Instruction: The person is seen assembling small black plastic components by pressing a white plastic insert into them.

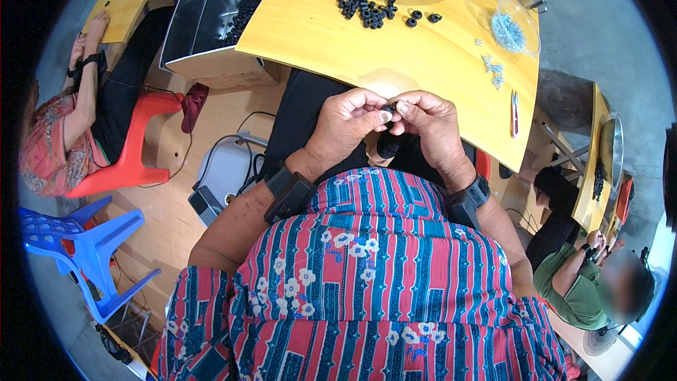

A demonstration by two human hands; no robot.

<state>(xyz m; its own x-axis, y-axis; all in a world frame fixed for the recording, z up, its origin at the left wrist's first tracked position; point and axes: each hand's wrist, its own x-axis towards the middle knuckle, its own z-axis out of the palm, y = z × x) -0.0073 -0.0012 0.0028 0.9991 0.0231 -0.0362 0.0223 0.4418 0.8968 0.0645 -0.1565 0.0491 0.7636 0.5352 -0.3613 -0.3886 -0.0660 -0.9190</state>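
- The left hand [345,123] and right hand [430,121] meet near the tummy, both pinching one small black ring [388,108] to keep it steady.
- More black rings [367,7] wait far off on the yellow table [395,56].

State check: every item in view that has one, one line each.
left hand: pinching small black ring
right hand: pinching the same ring
stack of black rings: hanging below the hands
pile of black rings: loose on yellow wooden table
clear plastic dish: open, holds small silvery parts
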